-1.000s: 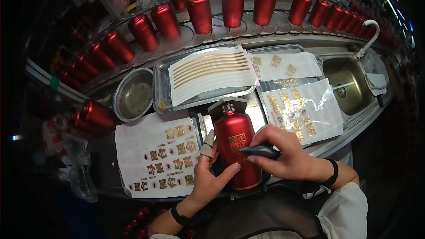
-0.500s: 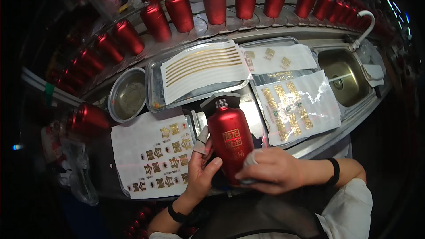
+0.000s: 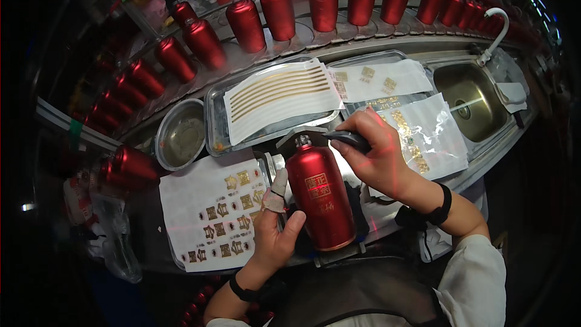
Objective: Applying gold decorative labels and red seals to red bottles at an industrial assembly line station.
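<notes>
Red bottle: the red bottle [image 3: 319, 197] lies tilted in the middle of the worktop, its neck toward 11 o'clock and its base toward 5 o'clock, on a dark holder that is mostly hidden under it. It carries a gold label on the upper body; the marks are too small to make out.
Left hand: the left hand [image 3: 273, 230] is at 8 o'clock of the bottle, the thumb pressed on the lower side of it, the fingers stretched along its left flank. One finger has a pale wrap. The hand steadies the bottle but does not close around it.
Right hand: the right hand [image 3: 378, 154] is at 2 o'clock of the bottle, closed around a dark tool [image 3: 346, 139]. The tip of the tool points to the bottle shoulder; whether it touches, I cannot tell.
Sticker sheet: a white sheet with gold stickers [image 3: 212, 215] lies at 9 o'clock, just beside the left hand.
Tray: a metal tray [image 3: 213, 121] at 12 o'clock holds a sheet with gold stripes [image 3: 281, 97].
Bowl: a round steel bowl [image 3: 180, 134] is at 10 o'clock.
Sink: a sink [image 3: 469, 94] with a white tap [image 3: 497, 33] is at 2 o'clock, well apart.
Bottle row: many red bottles [image 3: 324, 3] stand in a curved row at the far edge; those at the rim are dark and bent by the lens.
</notes>
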`<action>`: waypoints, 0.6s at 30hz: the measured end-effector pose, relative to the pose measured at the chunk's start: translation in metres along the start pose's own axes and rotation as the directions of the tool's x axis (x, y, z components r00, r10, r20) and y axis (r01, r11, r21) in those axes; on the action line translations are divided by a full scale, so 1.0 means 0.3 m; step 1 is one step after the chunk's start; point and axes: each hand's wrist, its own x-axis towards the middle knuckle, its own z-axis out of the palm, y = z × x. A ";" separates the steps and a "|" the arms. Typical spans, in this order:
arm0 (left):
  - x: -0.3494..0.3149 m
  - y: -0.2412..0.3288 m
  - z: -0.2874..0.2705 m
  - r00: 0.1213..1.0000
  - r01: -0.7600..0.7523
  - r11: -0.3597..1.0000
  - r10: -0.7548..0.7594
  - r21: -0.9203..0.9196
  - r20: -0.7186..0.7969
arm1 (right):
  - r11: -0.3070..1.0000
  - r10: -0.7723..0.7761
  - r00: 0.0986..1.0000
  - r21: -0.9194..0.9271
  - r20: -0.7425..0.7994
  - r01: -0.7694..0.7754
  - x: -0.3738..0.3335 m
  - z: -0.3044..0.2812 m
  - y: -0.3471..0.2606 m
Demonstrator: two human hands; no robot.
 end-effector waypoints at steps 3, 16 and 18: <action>0.027 0.046 -0.028 0.996 -0.089 0.939 0.073 0.332 0.058 | 0.978 -0.201 0.949 0.105 0.245 0.180 -0.089 -0.037 -0.026; -0.040 0.015 -0.026 0.922 -0.358 0.652 0.131 0.668 0.365 | 0.927 0.066 0.898 0.305 0.435 -0.216 -0.213 -0.133 -0.098; -0.047 0.003 -0.038 0.946 -0.295 0.688 0.114 0.663 0.303 | 0.901 0.092 0.897 0.348 0.432 -0.260 -0.228 -0.112 -0.111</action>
